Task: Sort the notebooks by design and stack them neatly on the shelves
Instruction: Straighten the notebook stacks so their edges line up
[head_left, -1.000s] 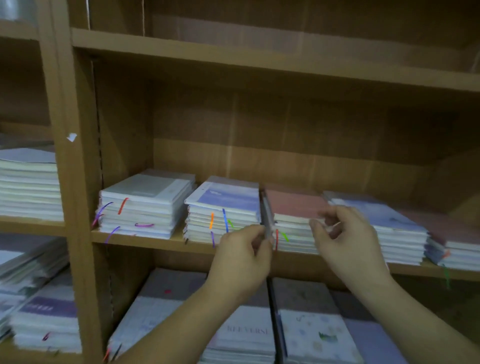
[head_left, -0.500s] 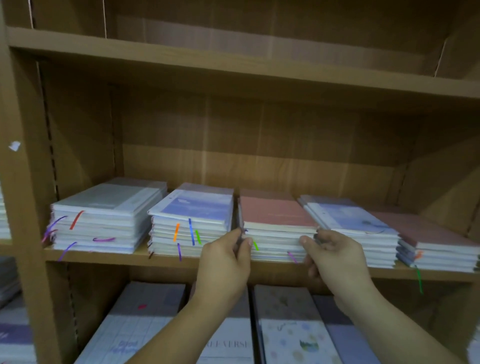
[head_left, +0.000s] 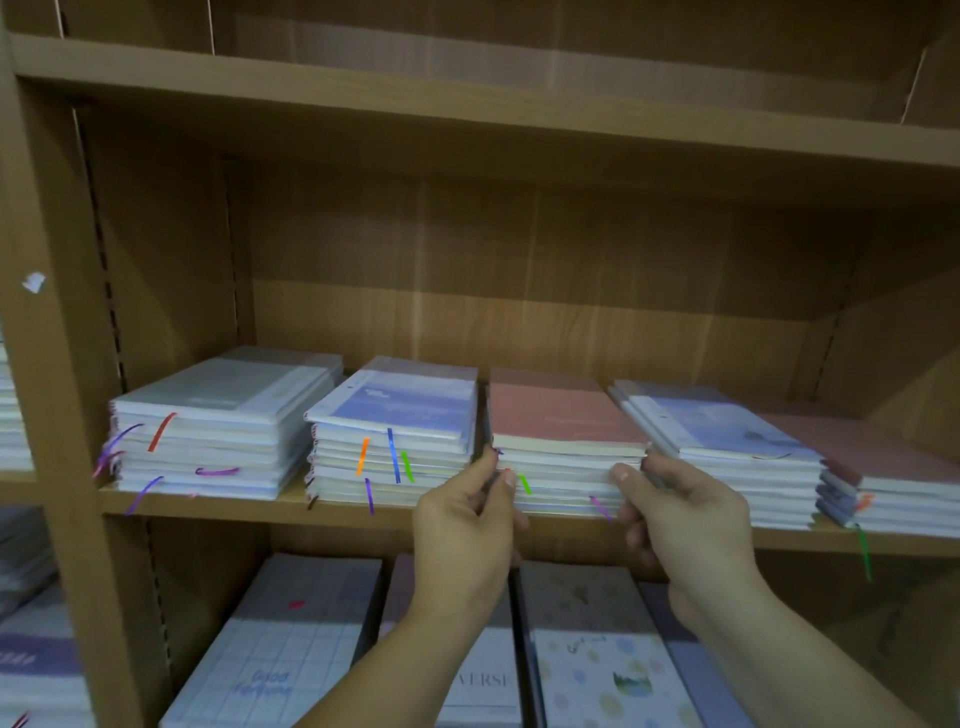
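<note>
- We clasp the pink notebook stack (head_left: 561, 415) at both front corners. Our left hand (head_left: 467, 519) pinches the left one, fingers tucked into the gap beside it. Our right hand (head_left: 685, 519) curls round the right one. We judge this two-sided hold is for squaring the pile.
- At the left end of the middle shelf (head_left: 249, 512), the grey notebook stack (head_left: 223, 389) lies near the upright. Its ribbon bookmarks (head_left: 156, 431) dangle at the front edge.
- Just beside it lies the lavender notebook stack (head_left: 410, 405), close against the pink one's left side.
- The pink stack sits mid-shelf, near the front edge.
- Right of it, the pale-blue notebook stack (head_left: 727, 426) lies slightly fanned.
- A second pink stack (head_left: 893, 457) lies toward the right end.
- Each pile shows one cover design on top, so we judge this shelf nearly sorted.
</note>
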